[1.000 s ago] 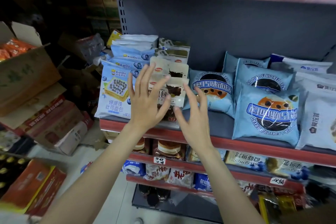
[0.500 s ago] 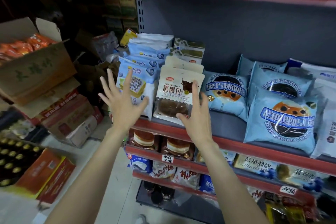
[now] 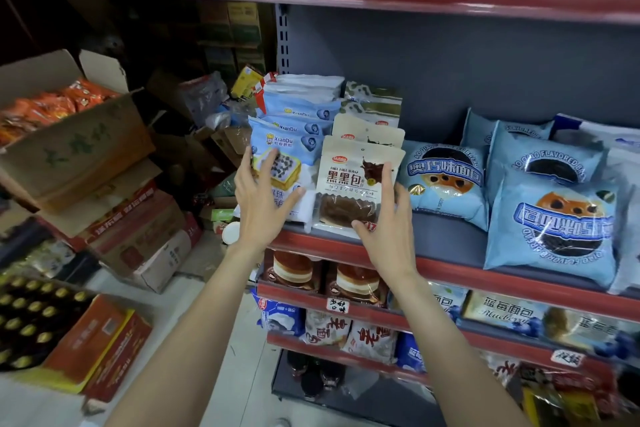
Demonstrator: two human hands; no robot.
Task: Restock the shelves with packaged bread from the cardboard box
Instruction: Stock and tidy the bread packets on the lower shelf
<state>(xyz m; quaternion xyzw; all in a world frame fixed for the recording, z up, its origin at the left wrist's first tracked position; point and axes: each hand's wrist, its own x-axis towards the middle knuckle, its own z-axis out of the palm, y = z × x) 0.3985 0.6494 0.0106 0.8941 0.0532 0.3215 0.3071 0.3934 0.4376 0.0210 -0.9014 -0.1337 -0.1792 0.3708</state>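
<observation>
At the left end of the middle shelf, straightening looks like the step in hand: left hand spread wide, fingers flat against the front of a blue bread pack, gripping nothing. Right hand likewise spread, palm and fingers pressed to the lower right corner of a beige pack of dark bread, closed on nothing. Both packs upright at the shelf lip, leaning on more of their kind behind.

Next move, by judgement: nudging the two rows square, then turning left to the cardboard box for fresh stock. Box open, well apart from the shelf, perched tilted on stacked cartons, full of orange packets.

Round blue bread bags just right of the beige pack, bare shelf in front of them. Crates of gold-capped bottles on the floor below the box, crowding the path; tipping of the leaning packs a likely risk.
</observation>
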